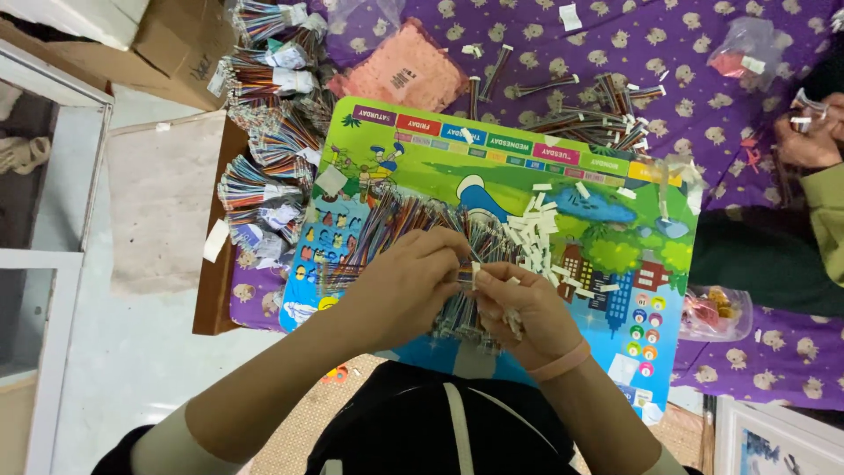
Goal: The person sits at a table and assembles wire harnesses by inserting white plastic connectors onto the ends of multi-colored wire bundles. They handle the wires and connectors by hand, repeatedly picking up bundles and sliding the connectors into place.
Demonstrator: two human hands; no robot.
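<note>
Left hand: the left hand is curled over the near middle of the colourful board, fingers clenched around a thin bunch of multicoloured wires, and the thumb and fingertips pinch it right where it meets the other hand.

Right hand: the right hand sits just beside the left, nearly touching it, fingers closed on the same wire bunch from the other side; a small white label shows at the fingertips, pressed against the wires. A pink band circles the wrist.

Wire bunch: it runs between the two sets of fingertips, held just above the board, with more loose wires fanned out under and behind the hands toward the board's left edge.

Labels: a scatter of white label strips lies on the board just beyond the right hand, toward the middle of the board.

Board: a bright picture board, green and blue, resting on the person's lap and over the purple patterned cloth.

Far edge: finished wire bundles lie on the cloth past the board's far edge.

Left edge: a stack of tied wire bundles with white tags runs along the board's left edge up to a cardboard box at the far left corner.

Far side: a pink packet lies beyond the board's far left corner.

Right side: another person's hand works at the right edge, well apart from the wearer's hands; whether it grips anything I cannot tell.
</note>
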